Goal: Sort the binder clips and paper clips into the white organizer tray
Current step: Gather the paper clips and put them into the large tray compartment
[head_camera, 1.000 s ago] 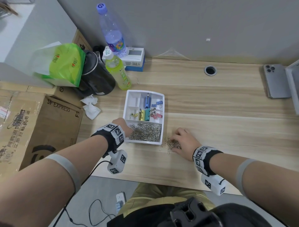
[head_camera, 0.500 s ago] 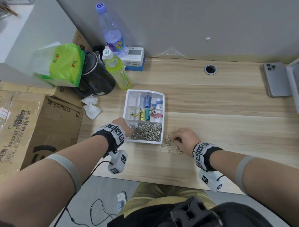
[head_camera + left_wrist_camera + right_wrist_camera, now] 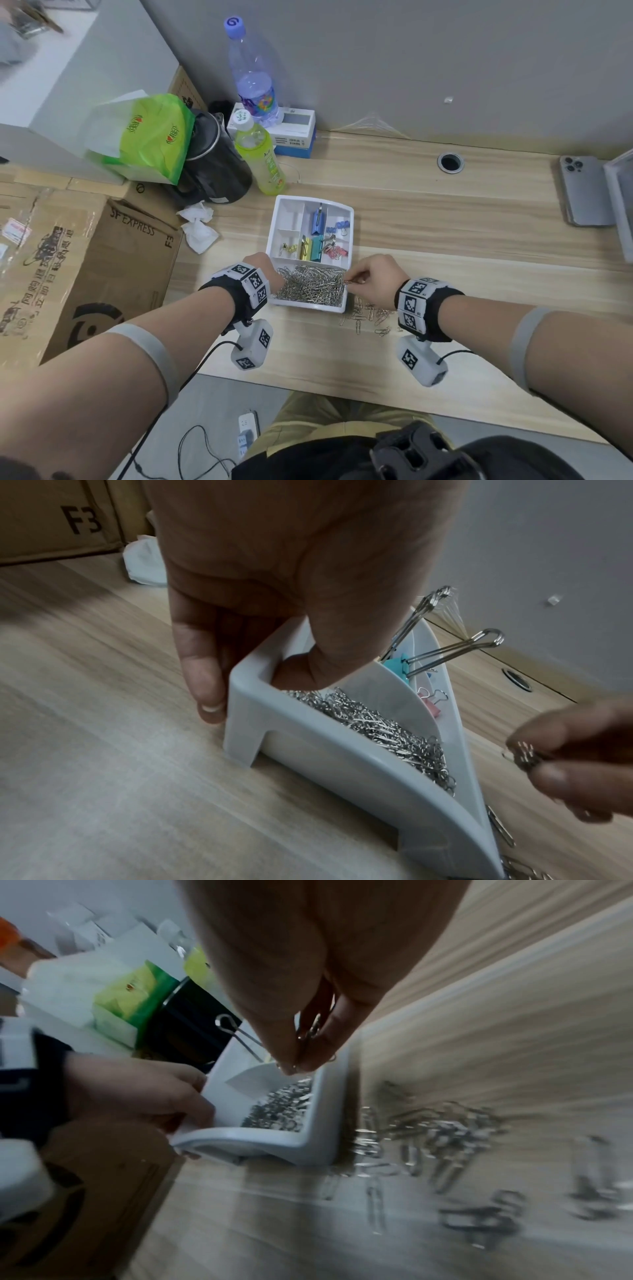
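The white organizer tray (image 3: 346,212) sits mid-desk, its near compartment heaped with silver paper clips (image 3: 313,286). Coloured binder clips (image 3: 317,245) fill the compartments behind. My left hand (image 3: 265,274) grips the tray's near-left corner (image 3: 240,696), thumb inside the wall and fingers outside. My right hand (image 3: 371,279) pinches a small bunch of paper clips (image 3: 524,754) over the tray's right edge (image 3: 334,1096). Loose paper clips (image 3: 368,315) lie on the desk just right of the tray's near corner (image 3: 438,1139).
A green drink bottle (image 3: 260,157), a clear water bottle (image 3: 251,75), a black kettle (image 3: 212,168) and crumpled tissue (image 3: 198,226) stand left and behind the tray. A cardboard box (image 3: 68,267) is off the desk's left edge. A phone (image 3: 582,192) lies far right.
My right hand gathered paper clips from the loose pile on the desk, lifted them and moved left to the tray's right edge. The left hand stayed on the tray.
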`<state>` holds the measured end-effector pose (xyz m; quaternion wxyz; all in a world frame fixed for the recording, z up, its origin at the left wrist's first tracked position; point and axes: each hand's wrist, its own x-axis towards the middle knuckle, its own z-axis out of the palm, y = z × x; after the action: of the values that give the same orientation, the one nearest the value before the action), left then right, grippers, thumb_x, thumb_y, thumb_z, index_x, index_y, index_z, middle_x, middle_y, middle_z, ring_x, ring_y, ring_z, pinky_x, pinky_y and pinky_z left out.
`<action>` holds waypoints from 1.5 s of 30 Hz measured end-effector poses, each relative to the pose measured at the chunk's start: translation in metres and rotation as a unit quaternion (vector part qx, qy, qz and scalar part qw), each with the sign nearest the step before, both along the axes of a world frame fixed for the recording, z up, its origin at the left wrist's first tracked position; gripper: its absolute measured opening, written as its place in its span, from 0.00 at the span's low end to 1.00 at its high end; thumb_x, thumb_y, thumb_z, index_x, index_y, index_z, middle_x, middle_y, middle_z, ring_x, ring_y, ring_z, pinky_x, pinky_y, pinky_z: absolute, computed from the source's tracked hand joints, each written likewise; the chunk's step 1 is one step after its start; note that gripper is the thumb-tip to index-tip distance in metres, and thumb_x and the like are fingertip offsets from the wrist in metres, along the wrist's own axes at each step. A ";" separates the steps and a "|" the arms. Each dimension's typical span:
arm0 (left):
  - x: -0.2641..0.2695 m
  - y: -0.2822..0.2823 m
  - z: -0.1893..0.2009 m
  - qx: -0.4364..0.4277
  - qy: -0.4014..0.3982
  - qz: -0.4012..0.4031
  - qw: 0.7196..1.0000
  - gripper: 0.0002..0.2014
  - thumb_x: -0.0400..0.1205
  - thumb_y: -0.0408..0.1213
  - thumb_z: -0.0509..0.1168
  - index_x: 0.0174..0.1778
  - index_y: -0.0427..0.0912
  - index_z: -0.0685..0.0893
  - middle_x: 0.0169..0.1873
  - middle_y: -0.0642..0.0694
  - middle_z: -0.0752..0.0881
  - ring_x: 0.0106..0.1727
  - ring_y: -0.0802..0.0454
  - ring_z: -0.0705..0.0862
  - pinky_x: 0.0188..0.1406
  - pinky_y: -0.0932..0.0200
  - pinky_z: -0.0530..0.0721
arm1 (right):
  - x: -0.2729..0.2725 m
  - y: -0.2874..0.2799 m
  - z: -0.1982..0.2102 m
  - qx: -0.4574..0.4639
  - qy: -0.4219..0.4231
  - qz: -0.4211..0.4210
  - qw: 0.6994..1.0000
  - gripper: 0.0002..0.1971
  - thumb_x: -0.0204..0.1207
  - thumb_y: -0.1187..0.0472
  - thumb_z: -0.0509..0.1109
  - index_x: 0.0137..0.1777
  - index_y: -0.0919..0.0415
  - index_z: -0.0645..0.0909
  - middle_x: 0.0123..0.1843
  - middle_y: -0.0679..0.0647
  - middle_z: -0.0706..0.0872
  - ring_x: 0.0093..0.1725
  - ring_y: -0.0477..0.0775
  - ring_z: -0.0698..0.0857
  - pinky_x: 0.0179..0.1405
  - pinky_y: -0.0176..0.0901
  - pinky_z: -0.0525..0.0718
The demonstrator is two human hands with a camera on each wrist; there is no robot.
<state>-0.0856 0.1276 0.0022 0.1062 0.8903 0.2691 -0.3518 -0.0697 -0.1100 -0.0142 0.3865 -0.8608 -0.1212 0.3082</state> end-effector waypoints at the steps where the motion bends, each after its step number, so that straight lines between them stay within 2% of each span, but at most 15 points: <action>1: 0.000 0.000 0.000 -0.001 0.001 0.000 1.000 0.11 0.78 0.34 0.65 0.30 0.39 0.73 0.27 0.45 0.77 0.26 0.51 0.75 0.31 0.60 0.80 | 0.001 0.010 0.003 0.012 -0.003 0.000 1.000 0.06 0.71 0.63 0.79 0.47 0.54 0.91 0.39 0.40 0.86 0.40 0.37 0.84 0.43 0.26 0.79; 3: 0.000 0.001 0.000 -0.002 0.004 -0.002 1.000 0.11 0.78 0.34 0.65 0.30 0.39 0.73 0.27 0.45 0.77 0.26 0.51 0.76 0.33 0.60 0.80 | 0.001 0.029 0.008 0.034 -0.011 -0.001 0.999 0.07 0.71 0.62 0.80 0.49 0.55 0.91 0.42 0.44 0.88 0.42 0.38 0.85 0.46 0.28 0.81; 6: 0.000 0.000 0.000 0.003 0.000 -0.009 1.000 0.12 0.77 0.35 0.65 0.29 0.40 0.72 0.26 0.46 0.77 0.26 0.52 0.75 0.32 0.60 0.79 | -0.002 0.051 0.008 0.041 -0.004 0.030 0.999 0.09 0.70 0.60 0.81 0.51 0.55 0.91 0.46 0.47 0.90 0.47 0.44 0.87 0.55 0.38 0.85; 10: 0.000 0.001 -0.001 0.001 -0.002 -0.008 1.000 0.12 0.78 0.36 0.66 0.30 0.39 0.72 0.26 0.45 0.77 0.26 0.51 0.75 0.30 0.60 0.78 | -0.004 0.053 0.004 0.004 0.013 0.096 0.995 0.11 0.74 0.60 0.76 0.56 0.52 0.89 0.56 0.47 0.90 0.55 0.46 0.87 0.64 0.42 0.83; 14: -0.001 0.003 -0.002 -0.007 -0.004 -0.007 1.000 0.14 0.78 0.39 0.67 0.31 0.39 0.73 0.27 0.45 0.78 0.29 0.48 0.79 0.33 0.59 0.82 | 0.003 0.027 0.002 0.028 0.011 0.021 0.999 0.11 0.76 0.64 0.73 0.53 0.47 0.87 0.52 0.45 0.89 0.50 0.42 0.88 0.56 0.41 0.88; 16: 0.000 0.003 -0.003 -0.006 -0.002 -0.006 1.000 0.13 0.78 0.38 0.67 0.30 0.39 0.73 0.27 0.45 0.78 0.27 0.49 0.78 0.33 0.59 0.82 | 0.011 0.008 -0.001 -0.003 -0.018 0.017 1.000 0.14 0.74 0.65 0.73 0.52 0.44 0.83 0.49 0.40 0.86 0.49 0.40 0.85 0.55 0.39 0.87; 21: 0.001 0.004 -0.005 -0.006 -0.004 -0.009 1.000 0.13 0.77 0.39 0.67 0.30 0.40 0.73 0.26 0.46 0.78 0.25 0.51 0.77 0.31 0.60 0.82 | 0.028 -0.049 -0.010 -0.194 -0.029 0.144 0.970 0.25 0.67 0.56 0.77 0.64 0.48 0.78 0.57 0.44 0.81 0.49 0.46 0.81 0.56 0.43 0.83; 24: 0.001 0.004 -0.004 -0.007 -0.003 -0.006 1.000 0.13 0.78 0.38 0.67 0.31 0.40 0.73 0.27 0.46 0.78 0.25 0.51 0.77 0.32 0.59 0.83 | 0.022 -0.067 -0.015 -0.235 -0.009 0.208 0.949 0.31 0.59 0.52 0.80 0.63 0.47 0.74 0.55 0.43 0.76 0.53 0.51 0.82 0.57 0.49 0.84; 27: 0.001 0.004 -0.005 -0.004 -0.001 -0.009 1.000 0.12 0.78 0.38 0.67 0.31 0.40 0.74 0.27 0.46 0.78 0.26 0.51 0.77 0.32 0.59 0.83 | 0.011 -0.072 -0.022 -0.240 0.007 0.246 0.939 0.37 0.54 0.50 0.85 0.62 0.47 0.72 0.56 0.42 0.76 0.53 0.50 0.81 0.57 0.47 0.82; 31: 0.001 0.005 -0.005 -0.003 -0.002 -0.011 1.000 0.12 0.78 0.39 0.67 0.32 0.40 0.74 0.28 0.46 0.79 0.27 0.51 0.77 0.29 0.61 0.81 | -0.006 -0.068 -0.029 -0.195 -0.016 0.252 0.948 0.31 0.60 0.57 0.81 0.63 0.53 0.74 0.53 0.45 0.77 0.47 0.49 0.78 0.49 0.38 0.78; 33: 0.001 0.005 -0.006 -0.003 0.000 -0.010 1.000 0.12 0.78 0.40 0.67 0.32 0.39 0.75 0.28 0.46 0.79 0.27 0.51 0.78 0.29 0.61 0.81 | -0.009 -0.060 -0.030 -0.178 -0.011 0.244 0.953 0.26 0.64 0.58 0.79 0.63 0.57 0.77 0.52 0.50 0.81 0.43 0.49 0.77 0.47 0.39 0.78; 35: 0.001 0.005 -0.006 -0.006 0.000 -0.007 1.000 0.12 0.77 0.40 0.68 0.32 0.39 0.75 0.28 0.46 0.80 0.27 0.51 0.78 0.31 0.60 0.82 | -0.008 -0.054 -0.029 -0.173 -0.006 0.231 0.957 0.24 0.66 0.57 0.80 0.61 0.59 0.78 0.52 0.52 0.84 0.42 0.50 0.78 0.49 0.43 0.81; 38: 0.001 0.005 -0.006 -0.002 -0.002 -0.007 1.000 0.12 0.78 0.40 0.68 0.32 0.40 0.75 0.29 0.46 0.80 0.28 0.51 0.78 0.33 0.60 0.82 | -0.007 -0.050 -0.031 -0.162 -0.008 0.195 0.967 0.24 0.67 0.52 0.81 0.60 0.56 0.79 0.49 0.49 0.83 0.43 0.49 0.80 0.49 0.42 0.81; 41: 0.000 0.004 -0.006 -0.002 0.000 -0.007 1.000 0.12 0.77 0.39 0.67 0.32 0.39 0.75 0.28 0.45 0.80 0.28 0.51 0.78 0.34 0.59 0.84 | -0.008 -0.051 -0.031 -0.147 -0.048 0.185 0.970 0.30 0.60 0.44 0.81 0.61 0.52 0.77 0.50 0.47 0.79 0.46 0.51 0.81 0.52 0.48 0.83; 45: 0.000 0.005 -0.005 -0.008 -0.005 -0.004 1.000 0.12 0.78 0.40 0.68 0.33 0.39 0.75 0.29 0.45 0.80 0.28 0.51 0.78 0.31 0.60 0.83 | -0.012 -0.054 -0.034 -0.148 -0.060 0.207 0.965 0.53 0.47 0.42 0.86 0.73 0.55 0.67 0.64 0.51 0.69 0.59 0.52 0.74 0.62 0.47 0.80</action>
<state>-0.0853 0.1324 -0.0027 0.1133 0.8921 0.2625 -0.3498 -0.0821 -0.1643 -0.0481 0.1743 -0.8816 -0.2726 0.3437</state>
